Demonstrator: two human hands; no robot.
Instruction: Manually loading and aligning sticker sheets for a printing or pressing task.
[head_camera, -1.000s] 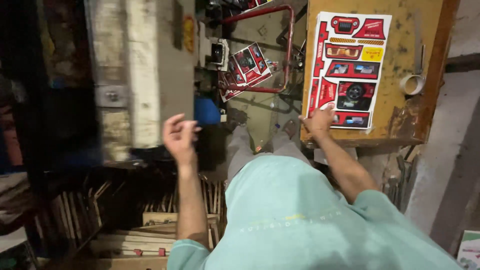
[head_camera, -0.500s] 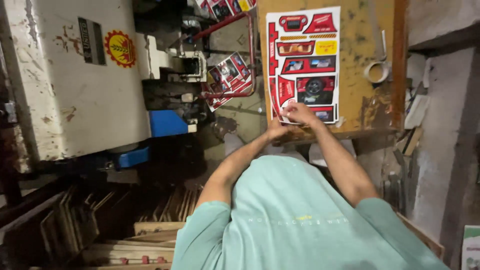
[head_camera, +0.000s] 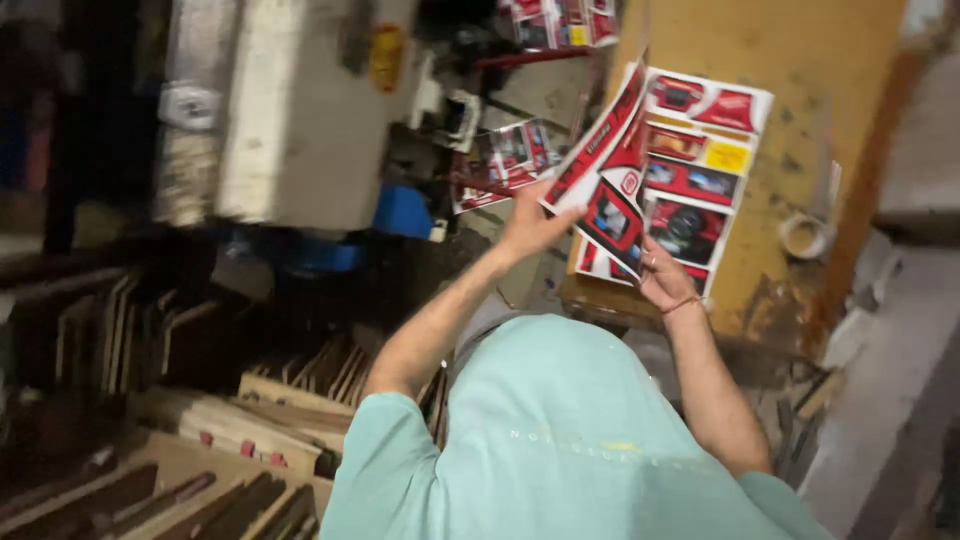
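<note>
My left hand (head_camera: 530, 225) grips the near edge of a printed red and white sheet (head_camera: 605, 165) and holds it tilted up off a stack of like sheets (head_camera: 705, 160). That stack lies on a worn yellow table (head_camera: 800, 90). My right hand (head_camera: 662, 275) rests on the stack's near edge, fingers on the top sheet beside the raised one. Both forearms reach out from my pale green shirt.
A large cream machine (head_camera: 290, 100) stands at the left, with more printed sheets (head_camera: 510, 160) in its feed. A roll of tape (head_camera: 803, 236) lies on the table. Stacked boards and wooden dies (head_camera: 240, 400) fill the lower left.
My left hand has come over from the machine side to the stack and taken the top sheet by its edge, raising it. My right hand has stayed at the stack's near edge.
</note>
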